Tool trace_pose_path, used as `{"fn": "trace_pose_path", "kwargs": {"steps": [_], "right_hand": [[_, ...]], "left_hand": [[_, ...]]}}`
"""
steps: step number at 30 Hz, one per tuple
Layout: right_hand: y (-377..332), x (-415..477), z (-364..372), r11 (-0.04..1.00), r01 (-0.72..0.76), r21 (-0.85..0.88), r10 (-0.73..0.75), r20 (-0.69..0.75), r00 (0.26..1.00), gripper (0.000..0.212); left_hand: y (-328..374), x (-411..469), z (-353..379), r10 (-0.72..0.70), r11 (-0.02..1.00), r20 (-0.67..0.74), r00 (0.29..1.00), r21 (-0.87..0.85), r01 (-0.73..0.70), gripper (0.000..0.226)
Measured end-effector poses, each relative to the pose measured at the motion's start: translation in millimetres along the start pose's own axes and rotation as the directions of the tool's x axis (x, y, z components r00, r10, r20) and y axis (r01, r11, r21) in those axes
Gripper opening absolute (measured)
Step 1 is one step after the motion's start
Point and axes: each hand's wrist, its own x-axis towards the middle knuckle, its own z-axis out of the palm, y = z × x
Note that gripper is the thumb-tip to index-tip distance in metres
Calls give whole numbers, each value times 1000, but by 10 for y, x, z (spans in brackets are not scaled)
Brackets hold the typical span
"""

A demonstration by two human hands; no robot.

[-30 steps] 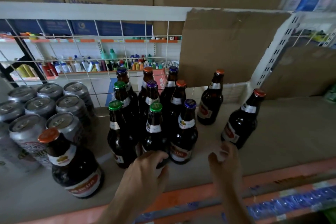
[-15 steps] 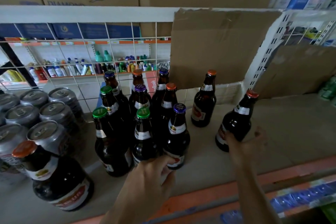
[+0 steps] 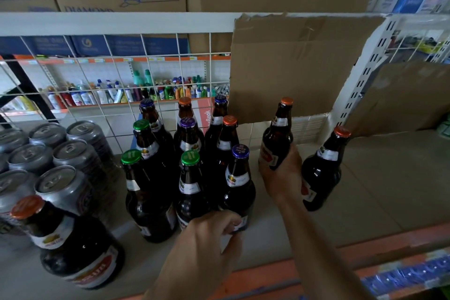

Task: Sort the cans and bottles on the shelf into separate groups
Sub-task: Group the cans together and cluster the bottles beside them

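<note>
cans [image 3: 31, 158]: the leftmost ones are running off the left edge, and their printing is lying in shadow.
left hand [image 3: 207, 241]: is covering the base of the blue-capped bottle [image 3: 239, 182] it is gripping; its forearm is leaving by the bottom edge.
right hand [image 3: 283, 178]: is hiding the lower body of the orange-capped bottle [image 3: 277, 134] it is holding.
back-row bottles [image 3: 185, 114]: front bottles are blocking their bodies.
far shelf goods [image 3: 146, 91]: are showing too small to identify.

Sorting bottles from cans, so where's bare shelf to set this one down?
Bare shelf: right of the rightmost bottle, up to the cardboard. A slim gap separates the held bottle in your right hand from the bottle cluster. Cans crowd the left.
</note>
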Motion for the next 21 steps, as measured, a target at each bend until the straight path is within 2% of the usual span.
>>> {"fn": "trace_pose_path", "kwargs": {"steps": [3,6,12,18,21], "right_hand": [[-24,252,85,992,-71,104,72,-1,997,80],[49,376,162,988,-104,116,104,8,995,93],[131,456,194,985,-97,145,109,-80,991,66],[105,441,230,984,-127,127,131,-30,991,59],[46,432,283,978,-130,163,125,42,991,48]], "left_hand": [[59,42,-29,53,998,-28,998,46,-51,21],[98,103,-56,64,995,-56,996,81,-60,19],[162,165,-51,66,992,-86,994,109,-56,23],[134,183,-7,41,997,-80,996,68,-36,28],[110,174,-12,49,997,-81,995,68,-44,36]]}}
